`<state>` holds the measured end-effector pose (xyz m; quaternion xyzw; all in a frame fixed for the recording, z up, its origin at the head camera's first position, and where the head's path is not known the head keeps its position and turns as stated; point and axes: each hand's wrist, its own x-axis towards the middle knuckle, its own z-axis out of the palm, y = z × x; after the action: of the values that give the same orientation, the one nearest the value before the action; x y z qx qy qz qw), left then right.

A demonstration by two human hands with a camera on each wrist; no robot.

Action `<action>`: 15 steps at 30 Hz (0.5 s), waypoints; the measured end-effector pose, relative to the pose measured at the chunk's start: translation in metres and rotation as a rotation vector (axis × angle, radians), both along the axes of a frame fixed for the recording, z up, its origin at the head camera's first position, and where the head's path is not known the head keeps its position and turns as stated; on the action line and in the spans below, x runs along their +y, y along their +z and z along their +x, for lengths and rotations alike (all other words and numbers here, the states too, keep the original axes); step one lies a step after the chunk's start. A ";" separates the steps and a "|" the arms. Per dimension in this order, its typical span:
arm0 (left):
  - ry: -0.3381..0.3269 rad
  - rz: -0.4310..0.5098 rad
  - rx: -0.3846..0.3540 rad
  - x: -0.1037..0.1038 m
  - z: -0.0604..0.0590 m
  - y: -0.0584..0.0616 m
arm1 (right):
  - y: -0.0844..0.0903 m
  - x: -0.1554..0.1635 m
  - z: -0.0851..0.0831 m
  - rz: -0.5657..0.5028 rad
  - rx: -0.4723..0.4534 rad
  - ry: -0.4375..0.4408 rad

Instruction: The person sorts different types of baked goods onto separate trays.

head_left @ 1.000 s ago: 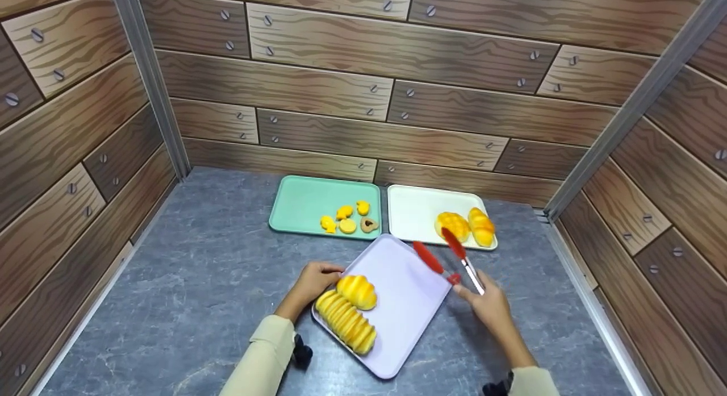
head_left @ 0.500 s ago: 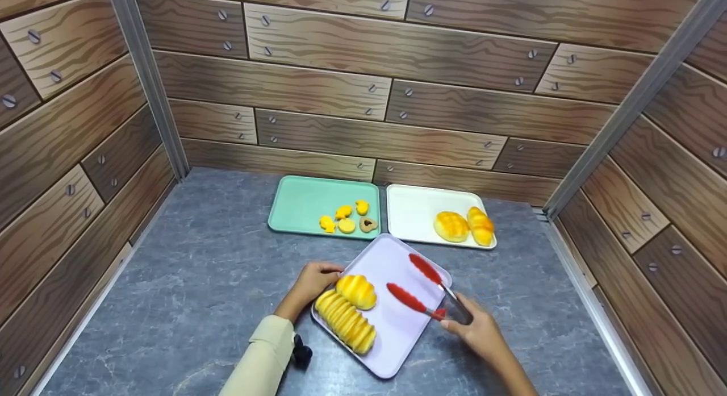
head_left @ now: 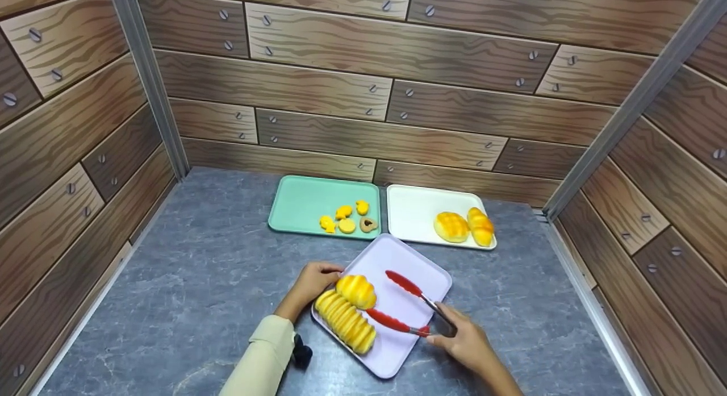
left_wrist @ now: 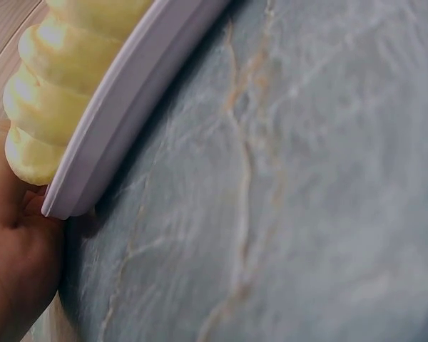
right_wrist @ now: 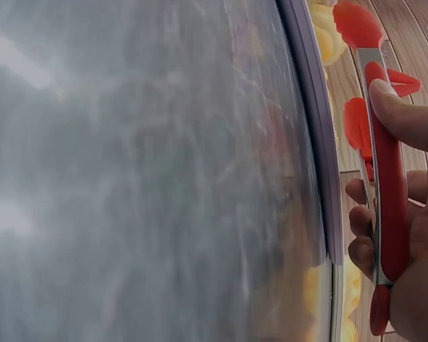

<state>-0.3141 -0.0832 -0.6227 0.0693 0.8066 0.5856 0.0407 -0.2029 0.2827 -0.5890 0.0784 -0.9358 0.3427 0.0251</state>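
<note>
My left hand (head_left: 313, 281) grips the left edge of a lilac tray (head_left: 400, 257), which lies turned at an angle. In the left wrist view its fingers meet the tray's rim (left_wrist: 103, 135) beside a yellow ridged bread (left_wrist: 64, 85). On the tray's left side sit a plump bread roll (head_left: 356, 291) and a long ridged loaf (head_left: 345, 322). My right hand (head_left: 468, 346) holds a pair of tongs (head_left: 404, 282) with red tips, spread apart over the tray. Nothing is between the tips; the lower one is right by the roll and loaf.
Behind the lilac tray lie a green tray (head_left: 301, 203) with several small biscuits (head_left: 346, 225) and a white tray (head_left: 412, 205). The white one bears a round bun (head_left: 452, 226) and an oblong bread (head_left: 481, 226). Wood-patterned walls (head_left: 318, 89) enclose the grey tabletop (head_left: 199, 271).
My right hand has brought the spread tongs from in front of the white tray leftward and nearer, over the lilac tray toward its breads. The left hand and trays have stayed put.
</note>
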 end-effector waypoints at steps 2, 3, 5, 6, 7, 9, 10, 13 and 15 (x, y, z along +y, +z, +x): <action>-0.001 -0.001 -0.002 0.000 0.000 0.001 | 0.000 -0.003 0.001 0.029 0.030 0.011; -0.003 0.002 -0.001 0.000 0.000 0.001 | -0.001 -0.004 0.001 0.044 0.045 0.015; -0.005 0.001 0.005 0.001 0.000 0.001 | -0.001 -0.006 0.001 0.067 0.067 0.027; -0.006 0.000 0.012 0.001 0.000 0.001 | -0.002 -0.007 0.001 0.072 0.074 0.032; -0.008 -0.001 0.015 0.001 0.000 0.001 | -0.002 -0.008 0.001 0.076 0.079 0.037; -0.008 -0.005 0.020 0.001 0.000 0.000 | -0.003 -0.010 0.001 0.092 0.089 0.043; -0.008 -0.007 0.022 0.000 0.000 0.000 | -0.003 -0.011 0.001 0.098 0.096 0.047; -0.012 -0.012 0.041 0.000 0.000 -0.001 | -0.003 -0.014 0.000 0.121 0.112 0.059; -0.010 -0.012 0.045 -0.001 0.000 -0.001 | -0.004 -0.016 0.000 0.137 0.122 0.065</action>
<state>-0.3145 -0.0840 -0.6241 0.0861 0.8103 0.5790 0.0260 -0.2031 0.2670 -0.5926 0.1311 -0.9507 0.2732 0.0653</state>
